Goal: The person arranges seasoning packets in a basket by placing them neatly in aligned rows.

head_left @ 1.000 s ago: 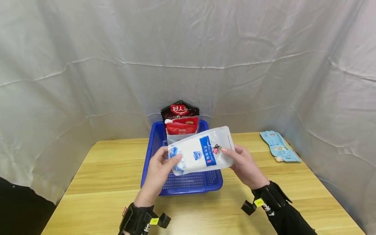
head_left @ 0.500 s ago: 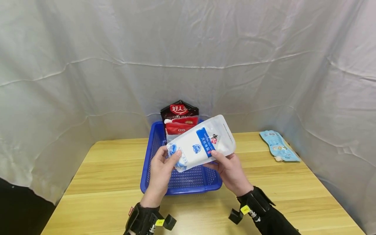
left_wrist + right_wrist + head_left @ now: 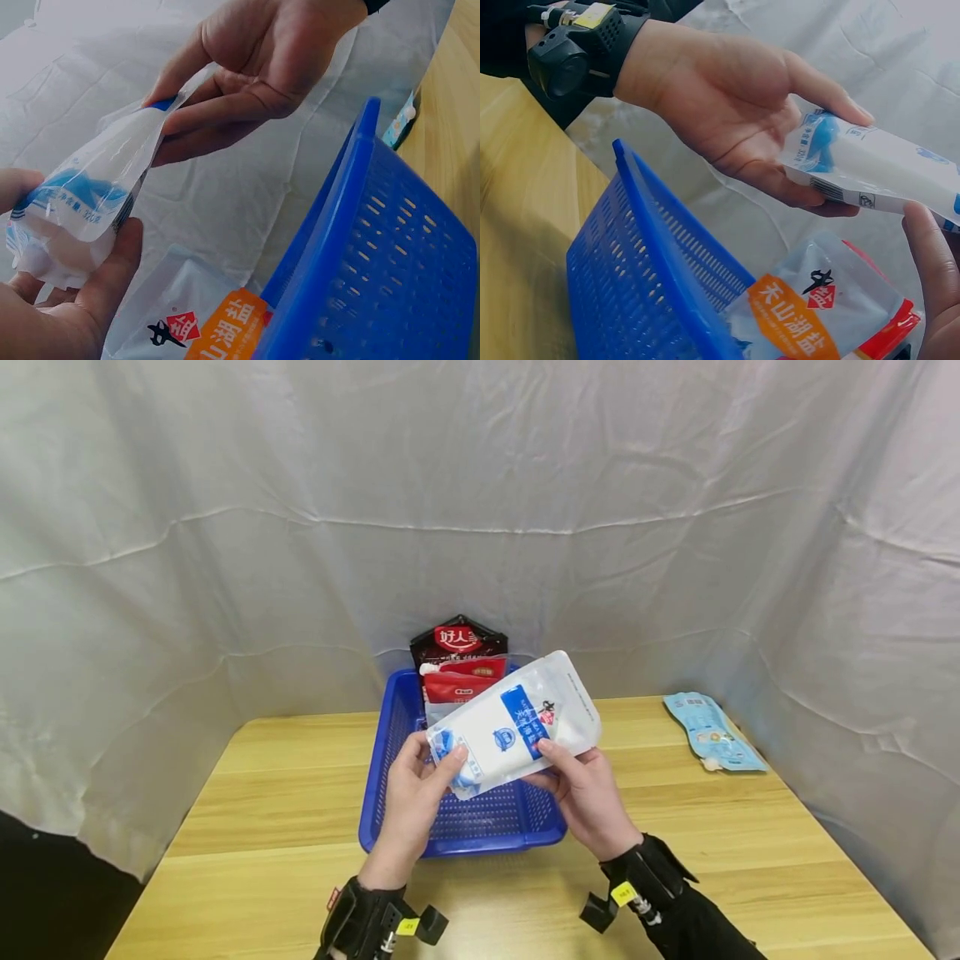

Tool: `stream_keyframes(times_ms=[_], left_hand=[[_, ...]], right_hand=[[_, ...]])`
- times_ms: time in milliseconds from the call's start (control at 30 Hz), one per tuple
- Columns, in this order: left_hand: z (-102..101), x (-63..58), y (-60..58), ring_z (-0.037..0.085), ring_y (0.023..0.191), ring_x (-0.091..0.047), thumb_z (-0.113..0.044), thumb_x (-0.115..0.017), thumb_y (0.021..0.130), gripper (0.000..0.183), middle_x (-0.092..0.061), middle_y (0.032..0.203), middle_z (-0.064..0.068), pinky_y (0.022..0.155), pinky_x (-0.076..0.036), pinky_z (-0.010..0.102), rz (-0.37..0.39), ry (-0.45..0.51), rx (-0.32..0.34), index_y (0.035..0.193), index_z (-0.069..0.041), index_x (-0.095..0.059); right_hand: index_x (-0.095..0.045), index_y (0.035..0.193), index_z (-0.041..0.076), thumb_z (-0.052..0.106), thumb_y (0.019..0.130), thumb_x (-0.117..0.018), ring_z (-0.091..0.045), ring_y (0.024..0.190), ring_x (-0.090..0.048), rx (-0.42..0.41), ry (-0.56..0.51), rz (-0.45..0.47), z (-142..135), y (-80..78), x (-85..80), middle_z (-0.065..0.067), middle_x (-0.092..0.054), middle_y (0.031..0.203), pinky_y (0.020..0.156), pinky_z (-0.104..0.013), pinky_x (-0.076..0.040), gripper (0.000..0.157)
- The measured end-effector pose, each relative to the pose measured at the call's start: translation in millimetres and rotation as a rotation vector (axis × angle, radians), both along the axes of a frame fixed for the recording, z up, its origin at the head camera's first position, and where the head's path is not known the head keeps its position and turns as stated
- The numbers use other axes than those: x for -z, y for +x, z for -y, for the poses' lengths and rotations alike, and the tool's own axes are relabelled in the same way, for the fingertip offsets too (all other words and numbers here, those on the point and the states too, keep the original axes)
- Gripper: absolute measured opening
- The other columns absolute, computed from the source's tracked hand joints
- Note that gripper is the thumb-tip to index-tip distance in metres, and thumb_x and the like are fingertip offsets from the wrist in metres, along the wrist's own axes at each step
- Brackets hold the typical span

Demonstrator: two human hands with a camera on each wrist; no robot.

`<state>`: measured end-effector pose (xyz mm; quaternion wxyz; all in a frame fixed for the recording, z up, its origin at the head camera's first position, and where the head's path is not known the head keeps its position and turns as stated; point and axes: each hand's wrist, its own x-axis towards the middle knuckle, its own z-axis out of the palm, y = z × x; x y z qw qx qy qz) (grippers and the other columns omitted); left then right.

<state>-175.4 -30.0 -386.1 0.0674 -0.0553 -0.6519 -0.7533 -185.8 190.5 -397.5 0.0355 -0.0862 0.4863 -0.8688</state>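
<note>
A white and blue bag of sea salt is held slantwise over the front part of the blue plastic basket, its right end higher. My left hand pinches the bag's lower left end, thumb on the printed front. With thumb and fingers, my right hand grips the lower edge nearer the other end. In the left wrist view, the fingers of my right hand lie along the bag's side. Below the bag, a grey salt bag with an orange label stands in the basket.
Red pouches and a black bag with a red label stand upright at the basket's back. A light blue spouted pouch lies on the wooden table at the far right. Grey cloth hangs around the table's back and sides.
The salt bag has tipped, its right end rising. My right hand has shifted left and slightly down along its edge. Over the last half second both hands have barely moved.
</note>
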Motion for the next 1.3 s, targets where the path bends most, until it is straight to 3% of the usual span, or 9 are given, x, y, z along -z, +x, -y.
stream_keyframes(times_ms=[300, 433, 567, 767, 1000, 1300], left_hand=[[10, -5.8, -3.8, 0.027, 0.109, -0.068, -0.007, -0.071, 0.097, 0.048, -0.062, 0.133, 0.018, 0.087, -0.062, 0.032, -0.017, -0.077, 0.11, 0.141, -0.005, -0.052], [16, -8.3, -6.0, 0.03, 0.119, -0.065, -0.008, -0.071, 0.097, 0.051, -0.059, 0.14, 0.015, 0.09, -0.06, 0.029, -0.06, -0.145, 0.117, 0.145, -0.007, -0.053], [21, -11.1, -7.1, 0.031, 0.126, -0.062, -0.008, -0.072, 0.097, 0.051, -0.059, 0.141, 0.013, 0.096, -0.056, 0.027, -0.101, -0.21, 0.111, 0.145, -0.007, -0.055], [22, -13.3, -7.3, 0.032, 0.119, -0.065, -0.008, -0.074, 0.095, 0.053, -0.063, 0.137, 0.015, 0.094, -0.057, 0.033, -0.151, -0.293, 0.147, 0.144, -0.006, -0.056], [20, -7.3, -7.3, 0.025, 0.107, -0.066, -0.012, -0.075, 0.096, 0.048, -0.07, 0.122, 0.01, 0.095, -0.058, 0.038, -0.126, -0.403, 0.166, 0.141, -0.01, -0.06], [16, -6.8, -4.0, 0.02, 0.097, -0.065, -0.012, -0.071, 0.099, 0.034, -0.072, 0.115, 0.006, 0.085, -0.057, 0.033, -0.1, -0.445, 0.146, 0.133, -0.011, -0.064]], right_hand=[[-0.059, 0.14, 0.012, 0.008, 0.106, -0.059, -0.025, 0.112, -0.073, 0.001, 0.134, -0.101, -13, -6.7, -10.0, -0.004, -0.071, 0.128, 0.086, -0.039, -0.062, 0.034], [-0.063, 0.136, 0.012, 0.007, 0.105, -0.061, -0.025, 0.108, -0.074, -0.009, 0.221, -0.139, -20, -9.3, -14.4, -0.004, -0.073, 0.124, 0.084, -0.04, -0.063, 0.032], [-0.064, 0.136, 0.005, 0.007, 0.102, -0.065, -0.028, 0.107, -0.075, -0.033, 0.302, -0.162, -23, -11.2, -17.8, -0.006, -0.074, 0.122, 0.084, -0.044, -0.063, 0.034], [-0.062, 0.134, -0.008, 0.01, 0.1, -0.069, -0.032, 0.103, -0.076, -0.054, 0.432, -0.196, -22, -12.4, -20.2, -0.015, -0.074, 0.12, 0.082, -0.048, -0.063, 0.039], [-0.064, 0.134, -0.005, 0.015, 0.1, -0.072, -0.032, 0.102, -0.076, -0.097, 0.505, -0.172, -17, -11.1, -19.5, -0.021, -0.073, 0.121, 0.084, -0.048, -0.062, 0.04], [-0.064, 0.135, -0.003, 0.019, 0.1, -0.072, -0.032, 0.101, -0.076, -0.11, 0.57, -0.157, -15, -13.6, -18.2, -0.02, -0.073, 0.12, 0.084, -0.048, -0.063, 0.042]])
